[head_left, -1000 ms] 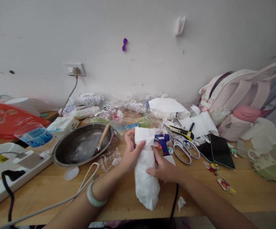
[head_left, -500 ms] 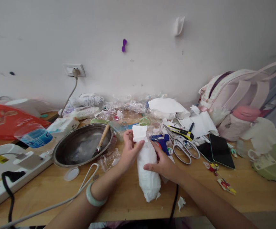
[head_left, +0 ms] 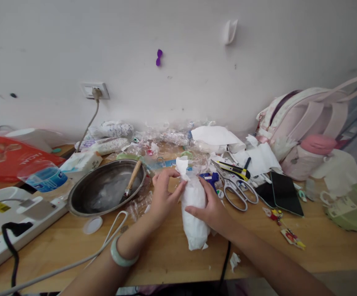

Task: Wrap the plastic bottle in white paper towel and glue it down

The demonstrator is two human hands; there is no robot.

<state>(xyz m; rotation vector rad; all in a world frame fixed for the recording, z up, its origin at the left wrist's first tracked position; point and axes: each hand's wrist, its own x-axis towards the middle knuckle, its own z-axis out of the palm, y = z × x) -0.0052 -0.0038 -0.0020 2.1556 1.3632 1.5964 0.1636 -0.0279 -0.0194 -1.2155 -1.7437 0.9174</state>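
A bottle wrapped in white tissue paper [head_left: 193,222] is held over the table in front of me, its narrow end pointing away. My right hand [head_left: 212,207] grips its right side, thumb across the top and fingers around the far side. At the narrow end, my left hand [head_left: 166,189] pinches a strip of white tissue [head_left: 182,166] that sticks up there. Some clear plastic shows near that end. Just beyond the right fingers lies a blue glue gun [head_left: 211,179], partly hidden. A green bangle [head_left: 121,253] circles my left wrist.
On the left stand a metal bowl [head_left: 76,201] with a brush [head_left: 132,181] in it and a power strip [head_left: 47,213]. Scissors [head_left: 235,193], a yellow utility knife [head_left: 234,170] and phones [head_left: 286,193] lie right. A pink backpack [head_left: 304,119] leans against the wall.
The wrapped bottle has shifted slightly right and away from me. My left hand has turned, and the tissue strip at the narrow end now stands up more narrowly.
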